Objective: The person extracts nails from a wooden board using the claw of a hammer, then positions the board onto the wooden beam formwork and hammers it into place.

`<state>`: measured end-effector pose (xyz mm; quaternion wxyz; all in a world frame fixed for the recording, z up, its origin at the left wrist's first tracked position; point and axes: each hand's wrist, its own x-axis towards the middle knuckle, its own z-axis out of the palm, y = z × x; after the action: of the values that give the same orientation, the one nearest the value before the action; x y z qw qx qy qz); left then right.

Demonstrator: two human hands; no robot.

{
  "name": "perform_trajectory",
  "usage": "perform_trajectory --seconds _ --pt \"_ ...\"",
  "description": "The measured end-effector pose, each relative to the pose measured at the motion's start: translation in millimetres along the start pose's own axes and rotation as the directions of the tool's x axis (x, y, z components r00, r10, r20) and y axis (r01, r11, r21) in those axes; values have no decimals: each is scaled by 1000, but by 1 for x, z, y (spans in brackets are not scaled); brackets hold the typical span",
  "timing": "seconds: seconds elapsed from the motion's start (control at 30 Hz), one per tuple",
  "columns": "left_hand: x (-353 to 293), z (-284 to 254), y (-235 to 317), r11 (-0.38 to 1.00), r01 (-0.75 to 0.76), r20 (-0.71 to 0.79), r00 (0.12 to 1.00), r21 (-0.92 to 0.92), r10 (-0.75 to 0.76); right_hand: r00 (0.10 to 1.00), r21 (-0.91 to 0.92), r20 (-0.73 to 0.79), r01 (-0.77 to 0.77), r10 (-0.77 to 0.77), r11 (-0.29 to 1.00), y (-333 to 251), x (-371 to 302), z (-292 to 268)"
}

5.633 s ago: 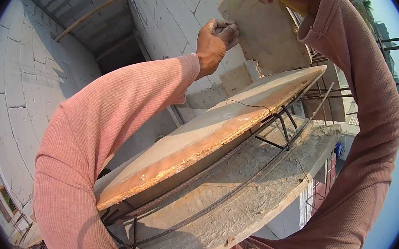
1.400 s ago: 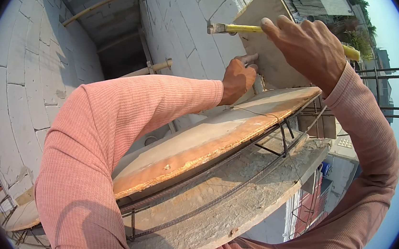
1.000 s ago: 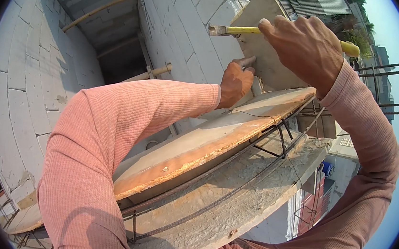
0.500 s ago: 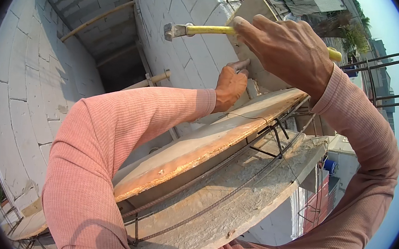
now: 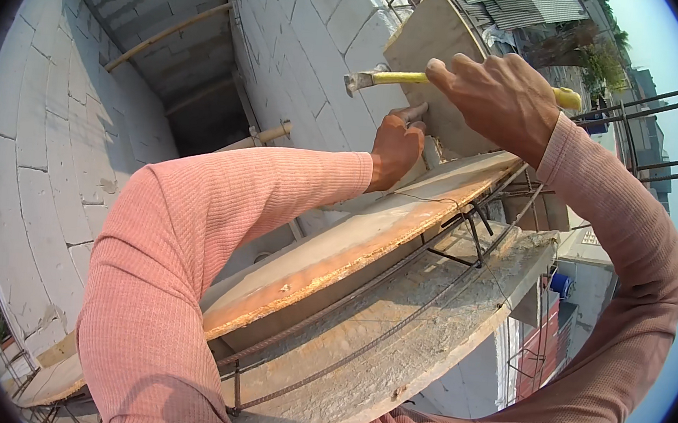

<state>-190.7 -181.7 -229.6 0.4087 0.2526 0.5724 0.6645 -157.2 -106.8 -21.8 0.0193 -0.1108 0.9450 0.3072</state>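
My right hand (image 5: 501, 101) grips a hammer with a yellow handle (image 5: 405, 77), its metal head (image 5: 357, 80) raised to the left, above my left hand. My left hand (image 5: 397, 145) is pinched against the lower left edge of an upright plywood panel (image 5: 433, 41), where that panel meets a long formwork board (image 5: 343, 249). What the fingers pinch is too small to see. Both arms wear pink ribbed sleeves.
A steel rebar cage (image 5: 432, 261) runs between the formwork board and a concrete-crusted outer board (image 5: 417, 333). A white block wall (image 5: 289, 52) rises behind. Beyond the outer edge is a drop to buildings below, with vertical rebar (image 5: 651, 103) at the right.
The hammer has swung from low against the panel to a raised position, head moving left and up. My left hand stays pinched at the panel's lower edge.
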Motion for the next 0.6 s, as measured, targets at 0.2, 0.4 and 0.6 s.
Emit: perform_trajectory --seconds 0.2,0.4,0.6 --pt "1 6 9 994 85 30 996 -66 -83 982 29 127 -147 142 989 8 -22 -34" --pt "3 -9 27 982 188 -29 982 25 -187 788 417 -72 -534 612 736 4 -101 -139" --pt "-5 4 45 892 -129 228 973 433 30 -1 629 -205 -766 979 131 -49 -262 -188"
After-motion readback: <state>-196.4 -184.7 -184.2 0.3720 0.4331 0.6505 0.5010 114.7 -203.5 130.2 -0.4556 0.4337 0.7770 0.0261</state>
